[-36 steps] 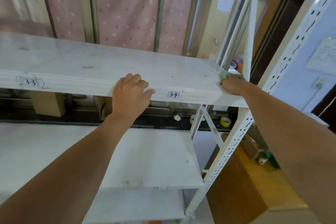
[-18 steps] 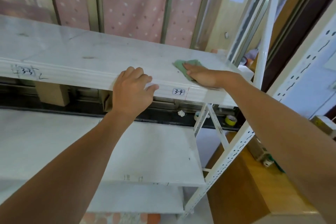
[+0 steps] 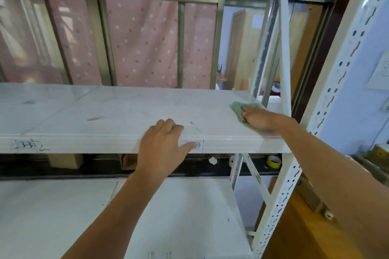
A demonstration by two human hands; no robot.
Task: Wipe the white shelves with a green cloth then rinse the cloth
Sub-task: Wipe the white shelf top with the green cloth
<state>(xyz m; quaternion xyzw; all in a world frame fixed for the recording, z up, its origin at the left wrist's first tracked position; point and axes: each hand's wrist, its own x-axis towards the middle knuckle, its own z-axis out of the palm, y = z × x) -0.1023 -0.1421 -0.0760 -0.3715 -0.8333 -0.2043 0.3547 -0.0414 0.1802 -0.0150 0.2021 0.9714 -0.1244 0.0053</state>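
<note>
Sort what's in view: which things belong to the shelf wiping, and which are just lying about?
Job: cloth, right hand pressing it, shelf, left hand resting on its edge.
Lying about: tape roll, crumpled paper, box.

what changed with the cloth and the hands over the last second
The right hand swept the green cloth left along the upper shelf toward the front label, then back right to the shelf's end by the rear upright. The left hand slid slightly right, and its thumb now covers that label. Unchanged: the right hand presses the cloth, and the left hand rests on the shelf's front edge.
</note>
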